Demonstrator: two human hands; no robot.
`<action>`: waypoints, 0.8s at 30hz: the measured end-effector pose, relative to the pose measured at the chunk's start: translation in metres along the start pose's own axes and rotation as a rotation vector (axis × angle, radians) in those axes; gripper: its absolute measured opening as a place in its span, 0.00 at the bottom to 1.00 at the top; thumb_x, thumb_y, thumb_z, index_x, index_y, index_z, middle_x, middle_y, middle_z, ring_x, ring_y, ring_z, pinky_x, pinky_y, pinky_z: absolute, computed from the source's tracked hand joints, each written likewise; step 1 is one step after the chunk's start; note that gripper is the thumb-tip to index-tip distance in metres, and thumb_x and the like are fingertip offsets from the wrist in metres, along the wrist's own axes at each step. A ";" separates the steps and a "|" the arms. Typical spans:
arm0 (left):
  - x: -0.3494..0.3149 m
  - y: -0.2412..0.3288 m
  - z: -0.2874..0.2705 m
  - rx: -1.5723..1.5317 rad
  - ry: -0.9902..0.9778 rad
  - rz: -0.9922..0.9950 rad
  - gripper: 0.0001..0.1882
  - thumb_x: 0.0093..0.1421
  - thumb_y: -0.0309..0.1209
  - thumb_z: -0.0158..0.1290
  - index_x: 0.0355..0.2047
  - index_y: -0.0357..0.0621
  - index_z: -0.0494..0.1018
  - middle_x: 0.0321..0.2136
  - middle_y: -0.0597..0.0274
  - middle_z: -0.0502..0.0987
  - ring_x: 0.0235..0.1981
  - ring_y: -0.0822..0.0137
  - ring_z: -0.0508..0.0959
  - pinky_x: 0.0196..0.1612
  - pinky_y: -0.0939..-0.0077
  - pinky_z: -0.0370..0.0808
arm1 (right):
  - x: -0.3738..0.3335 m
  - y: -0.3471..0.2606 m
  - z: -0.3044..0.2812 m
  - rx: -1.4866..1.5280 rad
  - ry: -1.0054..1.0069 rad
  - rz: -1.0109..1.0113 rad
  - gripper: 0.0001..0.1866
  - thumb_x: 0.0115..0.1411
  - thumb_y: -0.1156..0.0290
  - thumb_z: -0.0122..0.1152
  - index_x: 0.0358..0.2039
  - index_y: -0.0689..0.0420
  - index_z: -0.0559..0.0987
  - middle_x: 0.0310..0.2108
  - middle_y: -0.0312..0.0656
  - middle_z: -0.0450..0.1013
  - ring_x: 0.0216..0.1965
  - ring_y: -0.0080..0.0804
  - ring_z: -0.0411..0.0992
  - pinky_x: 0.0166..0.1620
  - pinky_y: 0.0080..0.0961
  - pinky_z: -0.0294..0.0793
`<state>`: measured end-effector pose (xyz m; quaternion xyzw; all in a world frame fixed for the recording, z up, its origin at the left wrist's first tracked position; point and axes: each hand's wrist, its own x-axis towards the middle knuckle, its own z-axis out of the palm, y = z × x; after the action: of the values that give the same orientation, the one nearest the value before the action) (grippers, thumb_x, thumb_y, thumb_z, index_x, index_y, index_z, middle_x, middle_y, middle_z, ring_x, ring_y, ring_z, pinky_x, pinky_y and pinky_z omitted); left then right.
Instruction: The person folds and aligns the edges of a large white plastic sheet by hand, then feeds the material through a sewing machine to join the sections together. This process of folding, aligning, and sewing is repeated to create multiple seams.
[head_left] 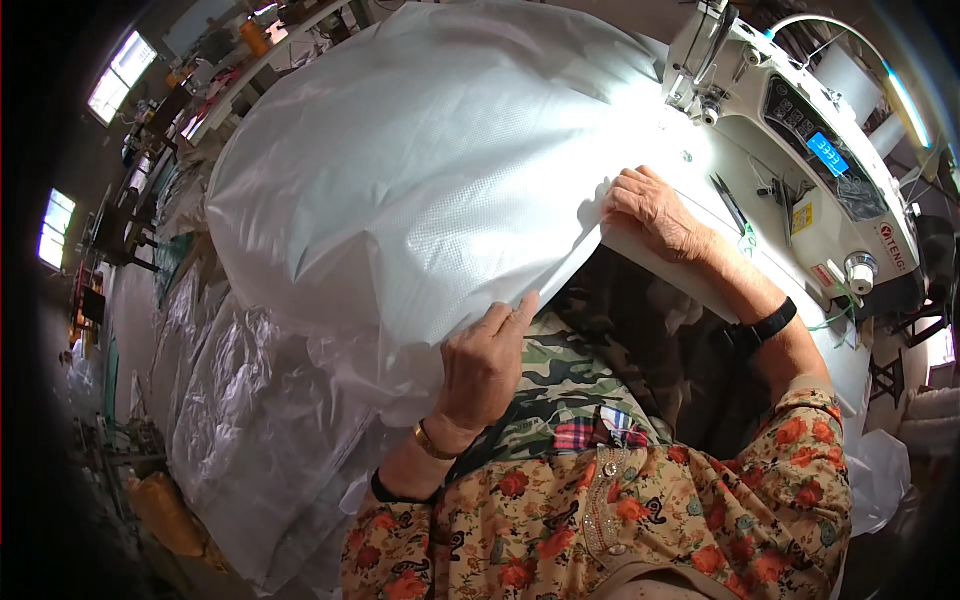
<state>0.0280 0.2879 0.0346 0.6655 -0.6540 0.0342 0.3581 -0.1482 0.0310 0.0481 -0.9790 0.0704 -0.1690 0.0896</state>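
While the sheet is draped over the machine bed, the scene is logged as follows:

Material: large white woven plastic sheet (pixel 420 170), bulging up in a dome; spread across the white tabletop (pixel 790 330) and hanging off its near edge toward the lap.

Left hand (pixel 485 370): closed on the near lower edge of the sheet, thumb under, fingers (pixel 510 315) laid flat on top; a pinch grip is judged.

Right hand (pixel 655 215): fingers curled over the folded edge of the sheet at the tabletop rim, pressed down on it; edge appears gripped, though the fingertips are hidden.

Sewing machine (pixel 800 130): white industrial head just to the right of the sheet, small blue display lit; needle area is close to the far corner of the sheet.

Scissors (pixel 730 205): laid on the tabletop between the right hand and the machine.

Other stock: clear plastic film (pixel 240 400) piled at the lower left, beside the lap.

Handling (judged): light for its bulk, floppy, holds creases; surface looks slick, so slip under flat fingers is likely. Tearing seems unlikely.

Grip advice: edge or fold is best pinched at two spread points, not the ballooned middle.
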 end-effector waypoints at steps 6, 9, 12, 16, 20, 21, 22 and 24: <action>0.004 -0.012 -0.008 -0.277 -0.110 -0.064 0.14 0.61 0.19 0.52 0.48 0.36 0.77 0.25 0.55 0.72 0.24 0.60 0.73 0.29 0.73 0.71 | 0.004 0.019 -0.003 -0.024 0.051 0.010 0.12 0.58 0.59 0.63 0.31 0.53 0.73 0.30 0.36 0.70 0.37 0.36 0.71 0.47 0.34 0.65; 0.003 -0.019 -0.006 -0.420 -0.179 -0.158 0.14 0.63 0.20 0.50 0.49 0.36 0.76 0.30 0.56 0.77 0.24 0.67 0.73 0.31 0.76 0.70 | 0.005 0.033 -0.004 -0.054 0.081 0.020 0.18 0.56 0.51 0.63 0.30 0.52 0.73 0.29 0.36 0.70 0.37 0.35 0.71 0.50 0.37 0.65; 0.002 -0.024 -0.007 -0.583 -0.288 -0.299 0.14 0.63 0.21 0.52 0.49 0.39 0.77 0.34 0.58 0.80 0.27 0.72 0.74 0.33 0.78 0.71 | 0.005 0.038 -0.010 -0.118 0.089 0.059 0.22 0.54 0.45 0.62 0.30 0.52 0.73 0.27 0.35 0.71 0.37 0.35 0.72 0.54 0.42 0.62; 0.006 -0.020 -0.007 -0.583 -0.343 -0.337 0.13 0.58 0.22 0.57 0.45 0.37 0.78 0.35 0.60 0.82 0.30 0.75 0.76 0.35 0.81 0.72 | 0.006 0.050 -0.014 -0.150 0.093 0.066 0.25 0.53 0.41 0.61 0.30 0.54 0.74 0.27 0.37 0.71 0.37 0.36 0.72 0.54 0.43 0.62; 0.008 -0.018 0.006 -0.559 -0.284 -0.191 0.12 0.53 0.19 0.55 0.38 0.35 0.80 0.33 0.57 0.83 0.32 0.70 0.81 0.36 0.79 0.76 | 0.006 0.058 -0.015 -0.118 0.056 0.196 0.28 0.54 0.41 0.62 0.34 0.57 0.75 0.31 0.42 0.72 0.39 0.39 0.72 0.52 0.41 0.64; 0.009 -0.017 0.012 -0.562 -0.289 -0.183 0.12 0.53 0.19 0.55 0.38 0.35 0.80 0.33 0.57 0.83 0.32 0.70 0.81 0.36 0.79 0.76 | 0.005 0.059 -0.015 -0.122 0.059 0.205 0.28 0.54 0.41 0.62 0.34 0.57 0.75 0.31 0.42 0.72 0.39 0.39 0.72 0.52 0.41 0.64; 0.010 -0.015 0.018 -0.520 -0.214 -0.033 0.12 0.51 0.19 0.54 0.37 0.36 0.80 0.32 0.55 0.82 0.29 0.67 0.81 0.33 0.77 0.76 | 0.005 0.061 -0.014 -0.142 0.058 0.239 0.28 0.54 0.42 0.62 0.35 0.58 0.75 0.33 0.43 0.72 0.40 0.41 0.72 0.51 0.40 0.66; 0.015 -0.004 0.033 -0.493 -0.083 0.169 0.09 0.48 0.21 0.52 0.31 0.38 0.79 0.23 0.53 0.78 0.20 0.56 0.77 0.24 0.69 0.73 | 0.003 0.064 -0.015 -0.236 0.063 0.289 0.28 0.56 0.45 0.63 0.40 0.60 0.75 0.39 0.46 0.72 0.43 0.44 0.72 0.48 0.38 0.71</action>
<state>0.0194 0.2581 0.0162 0.5022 -0.7098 -0.1236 0.4782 -0.1575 -0.0337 0.0504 -0.9567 0.2321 -0.1754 -0.0047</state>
